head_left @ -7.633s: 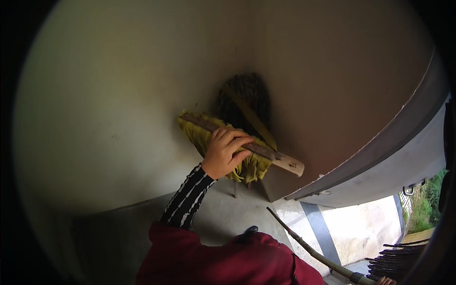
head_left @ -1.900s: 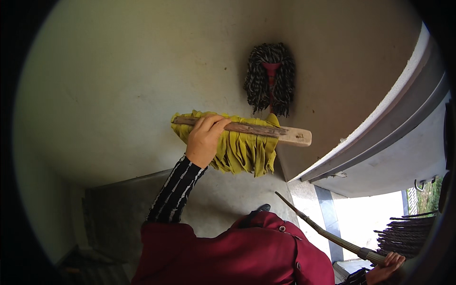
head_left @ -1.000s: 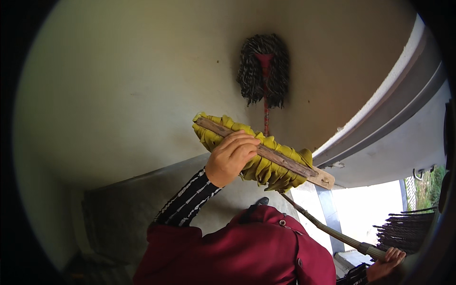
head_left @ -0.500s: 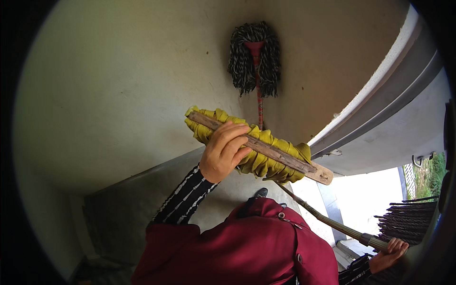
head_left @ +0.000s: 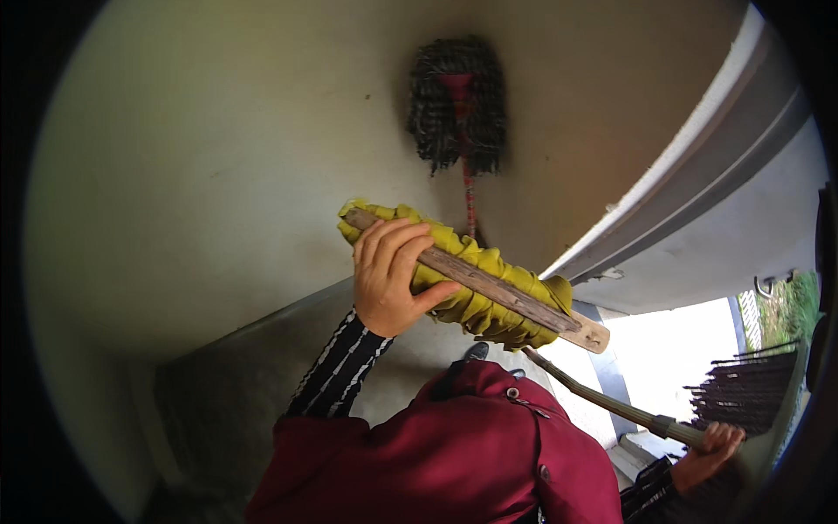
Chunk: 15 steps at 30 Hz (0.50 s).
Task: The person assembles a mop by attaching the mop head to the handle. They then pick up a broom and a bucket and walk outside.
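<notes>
My left hand (head_left: 390, 275) is closed around one end of a wooden bar edged with gathered yellow-green cloth (head_left: 471, 271), which looks like a mop head. The bar slants down to the right, and its bare wooden end sticks out past the cloth. At the lower right, my right hand (head_left: 711, 450) grips a long brownish stick (head_left: 602, 402) with a collar on it. The stick's thin end lies just below the cloth-edged bar. Dark twisted strands (head_left: 742, 393) fan out beside my right hand; whether they join the stick, I cannot tell.
Upside down against the pale wall (head_left: 209, 175) leans a mop (head_left: 458, 105) with dark strands and a red handle. A white door (head_left: 698, 236) stands at the right. Beyond the bright doorway, a step (head_left: 642, 454) and green plants (head_left: 790, 310) show.
My left hand's fingers have shifted a little toward the bar's left end. The stick's thin end has come out from behind the cloth as my right hand moved slightly up and left.
</notes>
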Each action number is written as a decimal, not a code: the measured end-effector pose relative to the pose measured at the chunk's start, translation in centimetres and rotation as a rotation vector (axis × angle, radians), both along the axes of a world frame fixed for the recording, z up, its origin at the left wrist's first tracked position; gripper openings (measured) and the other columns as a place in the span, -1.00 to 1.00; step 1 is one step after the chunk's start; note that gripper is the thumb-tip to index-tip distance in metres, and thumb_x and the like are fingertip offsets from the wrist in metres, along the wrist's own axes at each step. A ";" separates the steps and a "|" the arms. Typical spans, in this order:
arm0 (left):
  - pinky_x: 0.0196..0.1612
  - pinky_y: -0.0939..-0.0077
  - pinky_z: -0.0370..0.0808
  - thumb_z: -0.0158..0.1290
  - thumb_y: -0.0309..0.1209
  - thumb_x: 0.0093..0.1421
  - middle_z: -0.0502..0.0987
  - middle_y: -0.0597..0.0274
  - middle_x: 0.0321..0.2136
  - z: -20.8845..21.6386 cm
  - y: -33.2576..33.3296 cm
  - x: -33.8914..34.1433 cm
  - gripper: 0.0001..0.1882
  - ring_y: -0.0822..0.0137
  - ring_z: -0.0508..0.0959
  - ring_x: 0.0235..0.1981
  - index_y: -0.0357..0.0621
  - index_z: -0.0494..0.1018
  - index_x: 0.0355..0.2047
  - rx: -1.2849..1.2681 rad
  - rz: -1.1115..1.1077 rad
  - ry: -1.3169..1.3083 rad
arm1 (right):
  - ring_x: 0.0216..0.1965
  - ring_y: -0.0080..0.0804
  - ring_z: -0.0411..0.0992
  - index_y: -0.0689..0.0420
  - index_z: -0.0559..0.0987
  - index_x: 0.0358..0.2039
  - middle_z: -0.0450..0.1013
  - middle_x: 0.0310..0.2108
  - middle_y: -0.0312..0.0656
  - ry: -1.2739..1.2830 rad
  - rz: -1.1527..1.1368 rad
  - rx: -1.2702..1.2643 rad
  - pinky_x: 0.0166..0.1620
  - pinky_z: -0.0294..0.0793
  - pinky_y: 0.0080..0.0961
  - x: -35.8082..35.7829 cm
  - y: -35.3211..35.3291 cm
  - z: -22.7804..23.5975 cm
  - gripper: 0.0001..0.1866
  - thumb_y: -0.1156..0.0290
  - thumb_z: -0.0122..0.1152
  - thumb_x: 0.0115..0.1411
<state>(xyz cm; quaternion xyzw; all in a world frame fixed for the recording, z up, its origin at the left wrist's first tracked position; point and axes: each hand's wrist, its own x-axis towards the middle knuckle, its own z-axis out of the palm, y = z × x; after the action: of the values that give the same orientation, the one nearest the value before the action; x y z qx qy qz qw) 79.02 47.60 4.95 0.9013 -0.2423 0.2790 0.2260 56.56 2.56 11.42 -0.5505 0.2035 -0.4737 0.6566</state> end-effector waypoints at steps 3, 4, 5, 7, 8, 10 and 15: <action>0.04 0.14 0.17 0.15 0.08 -0.03 0.39 0.24 -0.05 1.0 -0.4 -0.4 -0.38 0.13 0.33 -0.03 -0.04 0.38 -0.07 0.104 0.021 -0.005 | -0.70 -0.69 -0.12 0.10 0.22 -0.39 -0.08 -0.68 -0.44 -0.040 0.048 0.000 -0.60 -0.04 -0.72 -0.3 0.9 -0.7 -0.84 0.37 -0.05 0.28; 0.03 0.15 0.16 0.13 0.10 -0.04 0.38 0.26 -0.05 1.3 -0.8 -0.6 -0.37 0.15 0.31 -0.04 0.01 0.40 -0.05 0.169 0.017 0.004 | -0.71 -0.70 -0.12 0.09 0.24 -0.36 -0.07 -0.69 -0.45 -0.077 0.096 0.032 -0.60 -0.02 -0.74 -0.4 1.2 -1.2 -0.87 0.38 -0.05 0.28; 0.03 0.16 0.14 0.12 0.12 -0.05 0.38 0.28 -0.04 1.7 -1.1 -0.9 -0.36 0.16 0.30 -0.06 0.05 0.41 -0.03 0.239 0.014 0.002 | -0.72 -0.70 -0.11 0.10 0.27 -0.34 -0.06 -0.69 -0.44 -0.079 0.110 0.021 -0.62 -0.02 -0.73 -0.5 1.3 -1.6 -0.90 0.40 -0.05 0.28; 0.02 0.18 0.11 0.14 0.19 -0.15 0.39 0.32 -0.06 2.4 -1.8 -0.9 -0.28 0.19 0.28 -0.09 0.13 0.42 -0.01 0.295 -0.058 0.042 | -0.72 -0.70 -0.11 0.11 0.29 -0.33 -0.05 -0.70 -0.44 -0.105 0.159 0.019 -0.64 -0.02 -0.72 -0.7 1.4 -2.4 -0.92 0.42 -0.06 0.28; 0.02 0.19 0.11 0.16 0.20 -0.18 0.39 0.33 -0.07 2.8 -2.4 -1.0 -0.26 0.19 0.29 -0.10 0.12 0.41 -0.01 0.318 -0.100 0.068 | -0.72 -0.70 -0.11 0.10 0.29 -0.33 -0.05 -0.70 -0.44 -0.112 0.179 0.018 -0.65 -0.02 -0.71 -0.9 1.2 -2.7 -0.93 0.42 -0.06 0.28; 0.03 0.14 0.13 0.25 0.16 -0.29 0.40 0.29 -0.10 3.5 -3.4 -1.0 -0.17 0.16 0.30 -0.07 -0.01 0.39 -0.03 0.366 -0.192 0.124 | -0.73 -0.70 -0.11 0.10 0.30 -0.33 -0.04 -0.71 -0.44 -0.144 0.209 0.062 -0.65 -0.03 -0.71 -1.1 0.9 -3.2 -0.94 0.43 -0.07 0.28; 0.02 0.15 0.24 0.35 -0.01 -0.34 0.41 0.12 -0.18 5.4 -5.0 -0.7 -0.15 0.13 0.36 -0.03 -0.23 0.31 -0.08 0.545 -0.396 0.170 | -0.73 -0.69 -0.09 0.10 0.30 -0.34 -0.04 -0.72 -0.45 -0.152 0.267 0.011 -0.64 -0.03 -0.69 -2.7 1.2 -3.9 -0.94 0.42 -0.09 0.29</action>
<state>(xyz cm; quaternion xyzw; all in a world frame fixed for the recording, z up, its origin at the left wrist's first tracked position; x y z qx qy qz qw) 78.32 42.62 10.37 0.8840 -0.4585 0.0788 0.0459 53.89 3.72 7.52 -0.5317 0.0809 -0.4213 0.7302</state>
